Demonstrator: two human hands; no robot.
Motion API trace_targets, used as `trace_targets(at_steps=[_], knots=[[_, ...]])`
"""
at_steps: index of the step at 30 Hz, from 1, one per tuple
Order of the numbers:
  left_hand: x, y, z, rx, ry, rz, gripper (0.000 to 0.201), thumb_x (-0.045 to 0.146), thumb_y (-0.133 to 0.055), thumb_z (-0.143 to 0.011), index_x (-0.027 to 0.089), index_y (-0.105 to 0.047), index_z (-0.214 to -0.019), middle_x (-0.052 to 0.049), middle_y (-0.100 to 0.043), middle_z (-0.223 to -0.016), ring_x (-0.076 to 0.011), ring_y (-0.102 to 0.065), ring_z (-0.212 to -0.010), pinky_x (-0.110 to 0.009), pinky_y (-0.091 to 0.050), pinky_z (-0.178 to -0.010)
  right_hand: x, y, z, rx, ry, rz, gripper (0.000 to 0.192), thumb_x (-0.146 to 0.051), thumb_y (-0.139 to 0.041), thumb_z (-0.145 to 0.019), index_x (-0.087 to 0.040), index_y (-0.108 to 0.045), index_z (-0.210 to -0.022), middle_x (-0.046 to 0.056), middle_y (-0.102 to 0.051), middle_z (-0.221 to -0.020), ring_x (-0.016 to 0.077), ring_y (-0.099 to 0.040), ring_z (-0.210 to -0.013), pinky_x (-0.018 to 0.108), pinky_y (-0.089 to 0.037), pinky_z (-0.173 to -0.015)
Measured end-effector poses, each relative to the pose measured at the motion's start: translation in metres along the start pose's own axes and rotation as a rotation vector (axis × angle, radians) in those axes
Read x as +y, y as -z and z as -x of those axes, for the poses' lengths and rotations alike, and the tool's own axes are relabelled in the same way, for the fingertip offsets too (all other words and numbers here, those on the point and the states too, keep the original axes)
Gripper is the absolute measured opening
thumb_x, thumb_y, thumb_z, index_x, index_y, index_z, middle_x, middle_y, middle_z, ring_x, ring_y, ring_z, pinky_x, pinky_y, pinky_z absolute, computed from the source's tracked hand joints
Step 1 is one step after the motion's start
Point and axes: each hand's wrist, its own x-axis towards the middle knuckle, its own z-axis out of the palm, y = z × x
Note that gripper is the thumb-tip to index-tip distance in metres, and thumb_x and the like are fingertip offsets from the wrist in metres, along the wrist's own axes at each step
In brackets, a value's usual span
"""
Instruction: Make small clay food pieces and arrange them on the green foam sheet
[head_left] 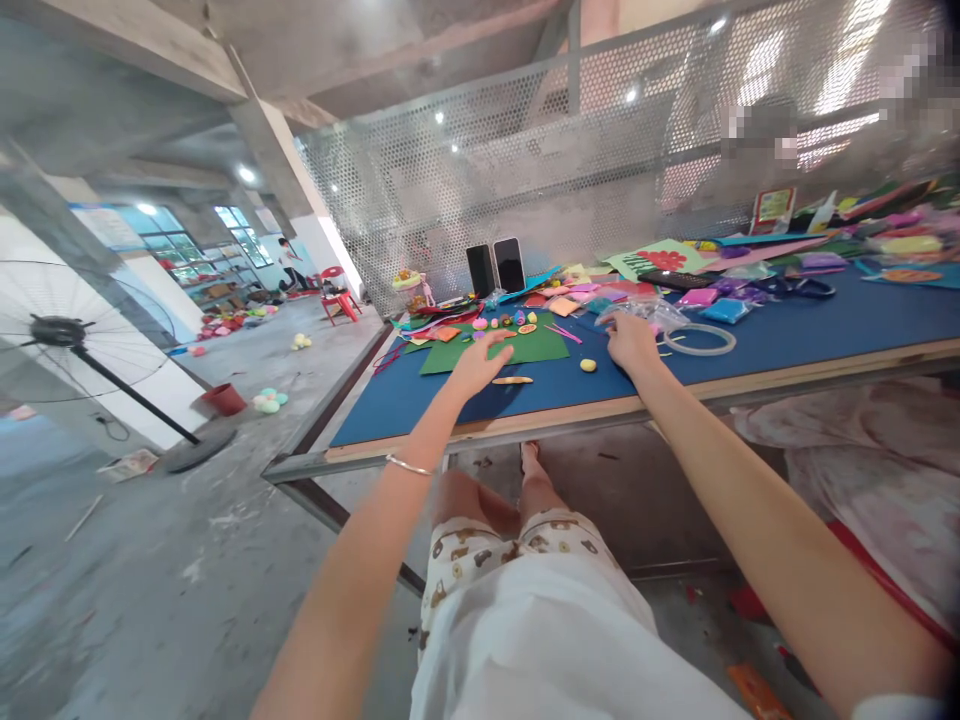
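Note:
My left hand (481, 366) hovers at the near edge of a green paper sheet (553, 348), thumb and fingers apart, holding nothing. On that sheet sit several small coloured clay lumps (495, 322) and an orange oval piece (527, 329). Just right of the hand, a thin yellowish strip (513, 380) lies on the blue tabletop. My right hand (631, 345) reaches to a crumpled clear plastic bag (656, 313); its fingertips are partly hidden, so its grip is unclear. Between the hands is a yellow clay ball (588, 366). A clear plastic ring (703, 340) lies to the right.
Two phones (509, 266) stand at the back before a perforated metal screen (480, 170). Coloured packets (726, 311), paper sheets and a glue bottle (823, 213) crowd the right side. A fan (60, 331) stands left; a person (289, 262) is far off.

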Motion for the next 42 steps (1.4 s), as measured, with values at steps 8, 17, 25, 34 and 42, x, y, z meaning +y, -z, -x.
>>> trace_targets(at_steps=[8,17,25,34,42], knots=[[-0.009,-0.003,0.023,-0.003,-0.148,-0.055,0.015,0.028,-0.06,-0.081,0.019,-0.068,-0.09,-0.003,-0.069,-0.092,-0.0185,-0.063,-0.088,-0.028,-0.047,-0.08,-0.017,0.012,0.007,0.027,0.116,-0.124,0.036,-0.005,-0.044,-0.077,-0.011,-0.064,-0.107,0.012,-0.07,-0.095,0.0237,-0.065,-0.088,0.036,-0.048,-0.083],[-0.029,0.007,0.054,0.081,-0.084,-0.067,0.02,0.03,-0.061,-0.081,0.019,-0.067,-0.097,-0.006,-0.068,-0.093,-0.0208,-0.062,-0.089,-0.032,-0.048,-0.08,-0.052,0.003,0.012,-0.162,0.381,-0.124,0.029,-0.006,-0.048,-0.077,-0.016,-0.07,-0.093,0.007,-0.071,-0.095,0.0213,-0.065,-0.084,0.032,-0.049,-0.079],[-0.045,0.004,0.071,0.172,-0.045,0.032,0.027,0.037,-0.058,-0.082,0.02,-0.067,-0.1,-0.007,-0.067,-0.101,-0.0201,-0.061,-0.095,-0.033,-0.048,-0.087,-0.081,0.005,0.024,-0.231,0.515,-0.021,0.029,-0.004,-0.047,-0.079,-0.017,-0.071,-0.091,0.013,-0.069,-0.101,0.0276,-0.058,-0.099,0.039,-0.043,-0.086],[-0.041,0.002,0.071,0.17,-0.021,0.019,0.016,0.029,-0.057,-0.082,0.02,-0.069,-0.086,-0.005,-0.067,-0.089,-0.0205,-0.06,-0.09,-0.034,-0.046,-0.086,-0.132,0.009,0.054,-0.397,0.674,-0.293,0.02,-0.026,-0.056,-0.084,-0.018,-0.07,-0.097,0.008,-0.068,-0.096,0.0204,-0.062,-0.086,0.03,-0.046,-0.076],[-0.043,0.001,0.07,0.153,-0.021,0.051,0.017,0.034,-0.06,-0.08,0.022,-0.071,-0.088,-0.004,-0.066,-0.095,-0.0193,-0.06,-0.093,-0.031,-0.046,-0.087,-0.133,-0.006,0.052,-0.52,0.729,-0.31,0.019,-0.035,-0.059,-0.083,-0.021,-0.072,-0.085,0.005,-0.069,-0.087,0.018,-0.062,-0.078,0.026,-0.045,-0.068]])
